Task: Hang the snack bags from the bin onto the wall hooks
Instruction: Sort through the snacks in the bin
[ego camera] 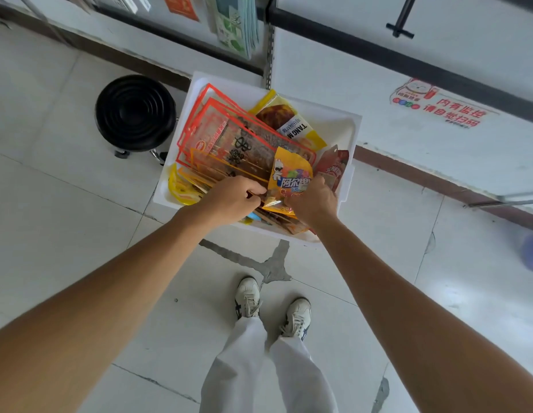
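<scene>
A white bin stands on the floor against the wall, filled with several snack bags. Red-framed bags lie across its left side, a yellow bag with a brown picture at the back, a red pouch at the right. On top lies an orange-yellow candy bag. My left hand is curled over the bags at the bin's near side, fingers pinching a bag edge. My right hand grips the lower part of the candy bag.
A black round stool stands left of the bin. Green and orange packs hang on the wall above. A black hook sticks out at upper right. My feet stand on the tiled floor behind the bin.
</scene>
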